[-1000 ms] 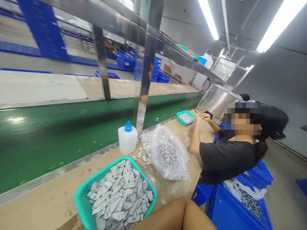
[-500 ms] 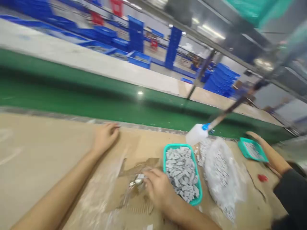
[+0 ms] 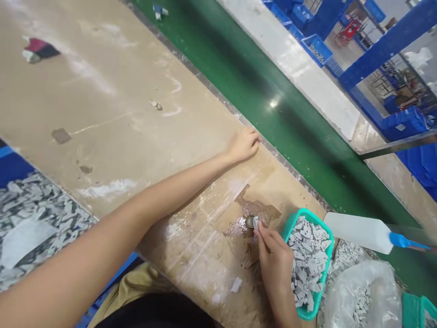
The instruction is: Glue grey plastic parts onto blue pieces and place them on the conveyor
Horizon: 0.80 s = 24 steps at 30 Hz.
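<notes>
My right hand (image 3: 276, 257) pinches a small light grey piece (image 3: 256, 222) between thumb and fingertips. Beneath it is a wet, shiny brown patch (image 3: 262, 212) on the bench, with a small dark round spot (image 3: 250, 222) touching or very near the piece. Just right of this hand stands a turquoise basket (image 3: 328, 255) full of similar grey pieces (image 3: 307, 255). My left hand (image 3: 244, 143) rests at the bench's far edge, fingers curled closed; whatever they may hold is hidden. A loose pale piece (image 3: 236, 284) lies on the bench near me.
A white bottle with blue cap (image 3: 358, 231) lies behind the basket. A clear plastic bag (image 3: 378, 278) of pieces and another turquoise basket (image 3: 411, 310) are at right. The green belt (image 3: 235, 77) runs beyond the edge. A heap of pieces (image 3: 41, 200) lies left.
My view has turned left and tilted, so the bench's left side and the heap of pieces now show. The co-worker's arm has left view. My right hand stays at the wet patch.
</notes>
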Each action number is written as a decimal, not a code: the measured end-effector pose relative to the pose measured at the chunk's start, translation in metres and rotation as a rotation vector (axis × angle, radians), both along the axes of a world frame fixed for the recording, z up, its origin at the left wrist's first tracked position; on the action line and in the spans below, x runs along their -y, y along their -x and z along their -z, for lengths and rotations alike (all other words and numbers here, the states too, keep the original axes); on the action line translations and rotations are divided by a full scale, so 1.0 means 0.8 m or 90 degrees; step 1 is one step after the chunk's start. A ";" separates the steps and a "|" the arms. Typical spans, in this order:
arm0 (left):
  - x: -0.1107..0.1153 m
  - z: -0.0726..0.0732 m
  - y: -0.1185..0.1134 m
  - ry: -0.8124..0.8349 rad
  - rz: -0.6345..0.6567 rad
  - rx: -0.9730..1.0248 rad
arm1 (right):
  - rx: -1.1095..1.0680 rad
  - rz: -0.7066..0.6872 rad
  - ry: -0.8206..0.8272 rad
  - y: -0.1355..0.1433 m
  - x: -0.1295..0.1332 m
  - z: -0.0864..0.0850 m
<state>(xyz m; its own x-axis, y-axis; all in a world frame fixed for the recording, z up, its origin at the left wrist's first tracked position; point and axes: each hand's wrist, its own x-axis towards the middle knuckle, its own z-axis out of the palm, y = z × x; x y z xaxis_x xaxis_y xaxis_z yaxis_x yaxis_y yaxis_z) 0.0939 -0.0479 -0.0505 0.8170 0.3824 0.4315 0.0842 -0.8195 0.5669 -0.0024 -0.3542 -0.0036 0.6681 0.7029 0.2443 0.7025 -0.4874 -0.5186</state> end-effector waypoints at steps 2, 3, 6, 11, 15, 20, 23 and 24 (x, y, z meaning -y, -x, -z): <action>0.000 0.001 0.000 0.004 -0.004 0.005 | 0.026 -0.010 0.011 0.001 -0.002 -0.002; 0.000 0.002 0.001 0.006 -0.006 0.005 | 0.039 -0.017 0.015 0.001 -0.003 -0.003; 0.001 0.003 0.001 0.013 -0.010 0.002 | 0.079 -0.037 0.025 0.002 -0.007 -0.005; 0.002 0.003 0.002 0.040 -0.003 -0.006 | 0.118 -0.066 0.053 0.003 -0.009 -0.004; 0.000 0.007 0.001 0.056 0.001 -0.005 | 0.122 -0.065 0.067 0.003 -0.005 0.001; -0.001 0.012 -0.002 0.071 0.010 -0.002 | 0.130 -0.077 0.081 0.004 -0.003 0.003; -0.001 0.014 -0.004 0.072 0.014 -0.006 | 0.133 -0.079 0.093 0.005 -0.003 0.002; -0.002 0.015 -0.005 0.069 0.014 -0.005 | 0.134 -0.079 0.096 0.005 -0.002 0.002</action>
